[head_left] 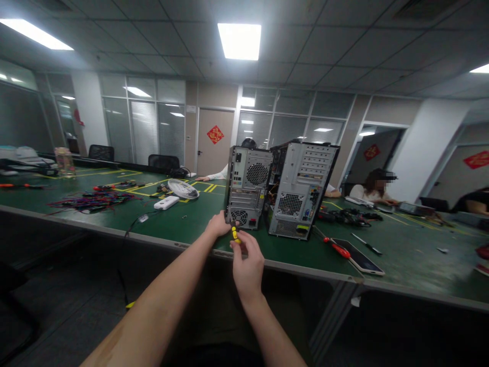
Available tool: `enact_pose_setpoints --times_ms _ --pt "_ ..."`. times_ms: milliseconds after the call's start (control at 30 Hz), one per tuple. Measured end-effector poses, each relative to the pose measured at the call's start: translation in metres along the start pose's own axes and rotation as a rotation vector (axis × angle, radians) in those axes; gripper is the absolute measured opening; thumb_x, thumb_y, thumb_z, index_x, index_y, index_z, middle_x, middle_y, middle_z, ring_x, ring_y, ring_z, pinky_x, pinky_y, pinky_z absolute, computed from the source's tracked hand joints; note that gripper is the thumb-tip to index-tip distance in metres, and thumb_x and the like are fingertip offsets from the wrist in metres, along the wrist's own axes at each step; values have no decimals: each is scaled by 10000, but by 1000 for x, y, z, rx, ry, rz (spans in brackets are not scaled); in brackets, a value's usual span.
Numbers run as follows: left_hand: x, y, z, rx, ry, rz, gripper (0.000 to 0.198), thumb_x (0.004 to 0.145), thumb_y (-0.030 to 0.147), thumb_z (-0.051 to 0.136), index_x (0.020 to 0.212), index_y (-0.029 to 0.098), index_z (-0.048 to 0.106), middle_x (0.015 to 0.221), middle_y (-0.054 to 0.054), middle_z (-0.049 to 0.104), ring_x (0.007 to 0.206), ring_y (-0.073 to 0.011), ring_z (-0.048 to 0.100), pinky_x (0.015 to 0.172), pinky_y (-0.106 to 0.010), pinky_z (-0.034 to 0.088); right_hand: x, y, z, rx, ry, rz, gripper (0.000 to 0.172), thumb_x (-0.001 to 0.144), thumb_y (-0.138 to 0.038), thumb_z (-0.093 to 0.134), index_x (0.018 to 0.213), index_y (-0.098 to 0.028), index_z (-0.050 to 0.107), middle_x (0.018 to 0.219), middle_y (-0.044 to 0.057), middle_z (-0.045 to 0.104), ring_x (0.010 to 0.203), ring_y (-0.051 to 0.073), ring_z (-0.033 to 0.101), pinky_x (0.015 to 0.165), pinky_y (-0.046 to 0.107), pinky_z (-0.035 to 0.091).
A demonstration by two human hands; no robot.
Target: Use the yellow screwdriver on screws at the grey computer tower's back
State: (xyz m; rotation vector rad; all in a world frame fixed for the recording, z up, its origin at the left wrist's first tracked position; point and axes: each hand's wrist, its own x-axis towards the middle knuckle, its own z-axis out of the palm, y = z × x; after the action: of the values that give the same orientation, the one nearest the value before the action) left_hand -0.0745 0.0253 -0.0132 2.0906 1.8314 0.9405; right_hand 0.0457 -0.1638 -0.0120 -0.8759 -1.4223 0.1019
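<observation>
A computer tower stands upright with its rear panel facing me, showing a round fan grille, ports and a power supply. My left hand is closed around its lower left corner; part of the fingers is hidden. My right hand pinches a screwdriver with a yellow and black handle, held up against the bottom of the rear panel. The screwdriver's tip is too small to make out. Close on the right is a second computer tower, also upright, with its left side open and wires showing inside.
To the right lie a red screwdriver, a phone, a pen and black cables. On the left are a wire bundle, a white fan and a white power strip. A co-worker sits at the far right.
</observation>
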Motion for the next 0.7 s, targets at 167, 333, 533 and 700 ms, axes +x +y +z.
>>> enact_pose_setpoints --times_ms 167,333,533,700 --pt "1 0 0 -2 6 13 780 754 781 652 1268 207 532 1209 -172 720 1155 -340 682 907 -365 510 -2 1 0 9 -13 -7 211 956 -212 587 1110 -192 731 1196 118 716 1069 228 687 891 344 576" --pt "3 -1 2 -14 4 5 769 748 779 659 1248 207 541 1203 -169 720 1142 -337 688 894 -362 515 -1 -1 -3 -61 -59 -86 317 971 -143 512 1163 -227 749 1275 102 712 1181 238 651 1038 419 507" --pt "2 -3 3 -4 6 -12 795 748 781 656 1281 205 530 1214 -182 713 1151 -339 684 903 -362 510 2 0 -2 -38 15 -9 183 953 -237 612 1076 -183 738 1181 125 716 1034 227 694 891 349 573" --pt "0 1 0 6 8 -7 790 753 763 670 1294 207 518 1232 -172 712 1184 -332 670 929 -352 499 0 2 0 16 -18 8 165 931 -254 656 1050 -194 752 1160 118 709 1007 223 696 835 327 591"
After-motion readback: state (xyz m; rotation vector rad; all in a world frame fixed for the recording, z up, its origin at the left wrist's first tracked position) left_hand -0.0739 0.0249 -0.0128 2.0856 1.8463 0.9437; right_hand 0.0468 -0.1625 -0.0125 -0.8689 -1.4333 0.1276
